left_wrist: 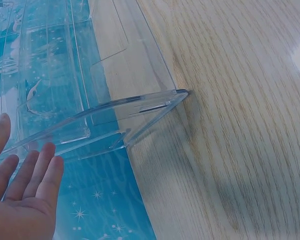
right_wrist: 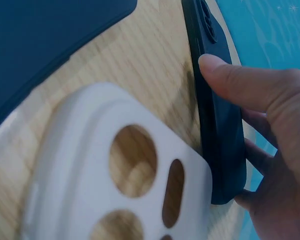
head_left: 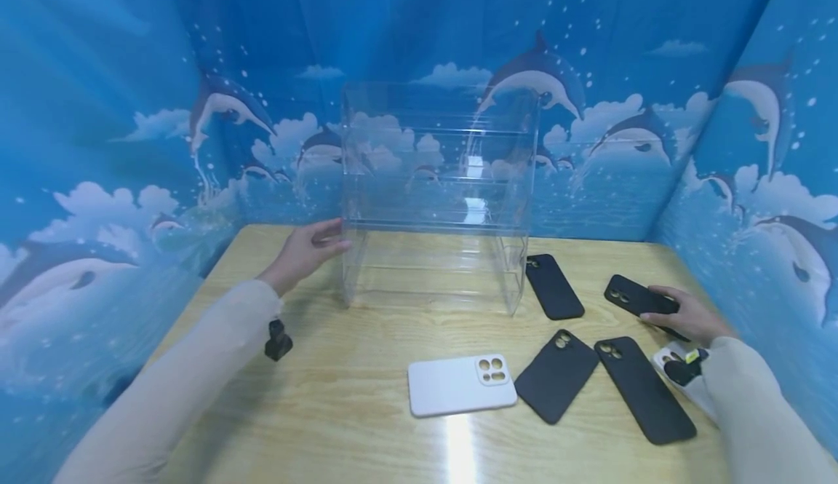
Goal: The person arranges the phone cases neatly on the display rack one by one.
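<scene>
Four phone cases (head_left: 555,376) are showing plain black, two other cases (head_left: 452,388) white; the worktop (head_left: 327,397) is wearing pale wood grain, the blue backdrop (head_left: 419,25) is displaying dolphins and clouds

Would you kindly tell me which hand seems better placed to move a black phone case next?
Probably the right hand: it grips a black phone case, whereas the left hand is at the left side of the clear rack, holding no case.

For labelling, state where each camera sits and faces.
Head: worn there, looking forward and down at clear rack; left hand, right hand, sleeves show.
Left wrist: worn there, looking at rack; left hand shows.
Right wrist: worn there, looking at black case, white case; right hand shows.
Head and left wrist share the rack.
</scene>
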Tool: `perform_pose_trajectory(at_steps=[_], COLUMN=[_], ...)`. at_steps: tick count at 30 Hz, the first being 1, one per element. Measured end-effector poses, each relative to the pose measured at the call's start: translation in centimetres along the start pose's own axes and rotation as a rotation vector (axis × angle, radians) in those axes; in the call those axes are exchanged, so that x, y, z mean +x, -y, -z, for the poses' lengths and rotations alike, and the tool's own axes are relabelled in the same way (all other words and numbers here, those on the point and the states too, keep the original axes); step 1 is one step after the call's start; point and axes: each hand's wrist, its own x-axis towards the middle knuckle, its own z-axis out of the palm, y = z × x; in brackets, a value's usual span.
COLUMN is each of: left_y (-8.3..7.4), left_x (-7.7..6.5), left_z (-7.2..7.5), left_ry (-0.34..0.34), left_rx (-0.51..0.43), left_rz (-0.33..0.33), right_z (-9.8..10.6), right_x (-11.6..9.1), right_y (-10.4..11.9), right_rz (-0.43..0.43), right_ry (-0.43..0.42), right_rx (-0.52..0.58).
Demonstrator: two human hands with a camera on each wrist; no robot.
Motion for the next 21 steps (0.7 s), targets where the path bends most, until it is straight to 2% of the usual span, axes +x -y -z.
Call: perform_pose_trajectory(at_steps=[21], left_y=[0.11], left_x=[0.35], left_z=[-0.12], left_ry=[-0.045], left_rx=[-0.007], left_rz=[0.025], right_z=[-0.14], right_x=[0.45], right_y=[-0.58], right_rz=[0.001], right_ry=[0.012], right_rx=[-0.014])
